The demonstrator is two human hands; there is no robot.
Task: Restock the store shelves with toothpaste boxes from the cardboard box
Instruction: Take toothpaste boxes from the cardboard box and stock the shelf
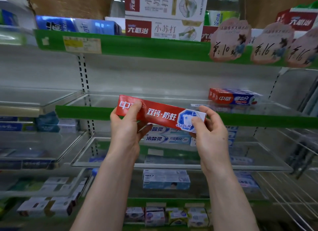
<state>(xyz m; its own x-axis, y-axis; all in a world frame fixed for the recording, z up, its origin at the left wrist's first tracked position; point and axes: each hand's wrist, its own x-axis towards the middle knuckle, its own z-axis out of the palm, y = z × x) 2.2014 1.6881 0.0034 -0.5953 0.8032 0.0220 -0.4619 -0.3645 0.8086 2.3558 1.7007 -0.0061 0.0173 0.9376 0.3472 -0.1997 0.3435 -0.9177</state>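
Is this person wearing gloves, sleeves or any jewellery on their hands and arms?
No. The left hand and right hand are bare: no gloves, rings or watch show. The left forearm and right forearm are bare too; no sleeve is in view.

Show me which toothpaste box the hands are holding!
The long red box, gripped by the left hand and right hand. Every other box rests on the shelves.

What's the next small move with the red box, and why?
Probably carry the red toothpaste box forward and right, then set it on the glass shelf beside the red-and-blue boxes. The left hand and right hand hold its ends just in front of that shelf, and bare glass shows left of those boxes.
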